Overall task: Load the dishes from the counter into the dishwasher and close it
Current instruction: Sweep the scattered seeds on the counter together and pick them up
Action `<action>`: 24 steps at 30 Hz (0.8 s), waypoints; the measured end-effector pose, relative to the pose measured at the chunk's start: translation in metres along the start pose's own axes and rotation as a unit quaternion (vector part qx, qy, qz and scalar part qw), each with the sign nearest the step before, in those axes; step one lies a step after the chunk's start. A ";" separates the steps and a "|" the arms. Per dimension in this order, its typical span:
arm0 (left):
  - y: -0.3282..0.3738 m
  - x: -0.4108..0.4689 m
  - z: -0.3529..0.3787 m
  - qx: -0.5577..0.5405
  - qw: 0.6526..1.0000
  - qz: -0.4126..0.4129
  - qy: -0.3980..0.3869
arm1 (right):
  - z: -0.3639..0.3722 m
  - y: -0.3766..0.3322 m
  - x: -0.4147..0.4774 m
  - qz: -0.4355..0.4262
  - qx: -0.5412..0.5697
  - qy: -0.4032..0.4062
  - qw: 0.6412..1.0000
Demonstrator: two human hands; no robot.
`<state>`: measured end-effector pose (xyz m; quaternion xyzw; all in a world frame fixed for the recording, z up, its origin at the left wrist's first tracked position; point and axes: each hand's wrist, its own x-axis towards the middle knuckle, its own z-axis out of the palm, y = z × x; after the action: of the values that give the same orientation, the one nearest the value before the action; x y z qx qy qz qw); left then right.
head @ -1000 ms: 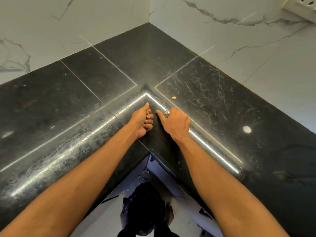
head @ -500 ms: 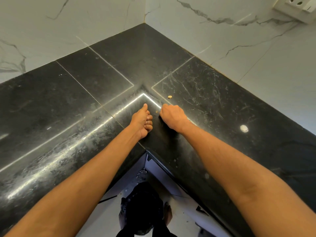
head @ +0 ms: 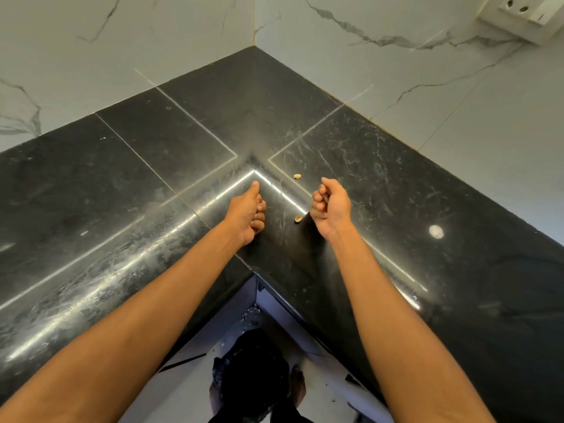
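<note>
No dishes and no dishwasher are in view. My left hand (head: pixel 248 215) rests on the black stone counter (head: pixel 171 154) near its inner corner, fingers curled into the palm and thumb pointing forward; nothing shows in it. My right hand (head: pixel 331 206) hovers just above the counter, palm turned up and fingers curled. A small dark bit shows between its fingers, and I cannot tell whether it holds anything. Two small tan shell pieces lie on the counter: one (head: pixel 297 176) ahead of the right hand, the other (head: pixel 298 219) between the hands.
White marble walls meet at the far corner behind the counter. A wall socket (head: pixel 525 16) is at the upper right. A round pale spot (head: pixel 436 232) marks the counter on the right. Below the counter's inner edge I see white cabinet fronts (head: pixel 274 303) and the floor.
My right hand was a fist pressed on the counter near the left hand; it has lifted, moved right and turned palm up. The nearer shell piece is uncovered again. The left hand has stayed put.
</note>
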<state>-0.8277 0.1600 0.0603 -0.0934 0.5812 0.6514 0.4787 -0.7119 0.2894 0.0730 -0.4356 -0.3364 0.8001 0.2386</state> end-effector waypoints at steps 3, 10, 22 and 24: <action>0.010 0.005 -0.003 0.097 0.993 0.054 0.040 | -0.006 -0.005 -0.001 -0.137 -0.417 0.072 0.896; 0.017 0.021 -0.015 0.632 0.721 0.252 0.131 | -0.012 0.048 -0.018 -0.301 -0.809 0.016 0.505; 0.005 0.020 0.006 0.853 0.401 0.323 0.084 | -0.002 0.038 0.001 -0.281 -0.781 0.025 0.557; 0.005 0.019 0.006 0.860 0.388 0.320 0.083 | 0.000 0.035 0.004 -0.283 -0.781 0.035 0.555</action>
<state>-0.8389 0.1760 0.0524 0.5079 0.8554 -0.1013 0.0097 -0.7167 0.2685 0.0446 -0.3609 -0.9269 0.0985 0.0303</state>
